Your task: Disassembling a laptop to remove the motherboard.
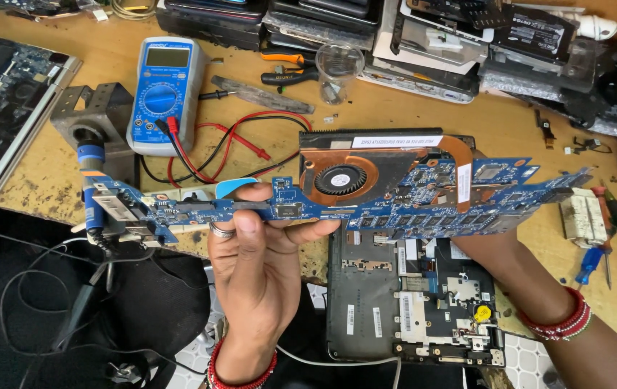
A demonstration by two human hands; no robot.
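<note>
— What were the hands doing?

— The left hand (pixel 262 238) had its grip closed on a long blue circuit board (pixel 395 198), thumb across the front and fingers behind, with a ring on one finger. The right hand (pixel 492 241) sat under the board's right part, mostly hidden behind it, so I could not tell how its grip stood. The board was held level in the air, at the centre of the view, with a copper-coloured fan (pixel 341 178) fixed near its middle.

— And below it?

— An opened laptop shell (pixel 366 302) lay at about 5 o'clock from the left hand, half on the table's near edge.

— What was the table like?

— The wooden table (pixel 409 115) was worn and stained, crowded all over. A blue meter (pixel 166 94) with red and black leads (pixel 229 140) lay at 11 o'clock from the left hand. A clear plastic cup (pixel 339 72) stood at 12 o'clock, pliers (pixel 287 72) just beside it. Screwdrivers (pixel 600 245) lay at 3 o'clock, near the right edge.

— The room?

— Stacked laptops and drives (pixel 424 36) lined the far edge. Another opened machine (pixel 6 108) lay at 9 o'clock. Dark cables (pixel 42 288) hung low at 8 o'clock.
</note>
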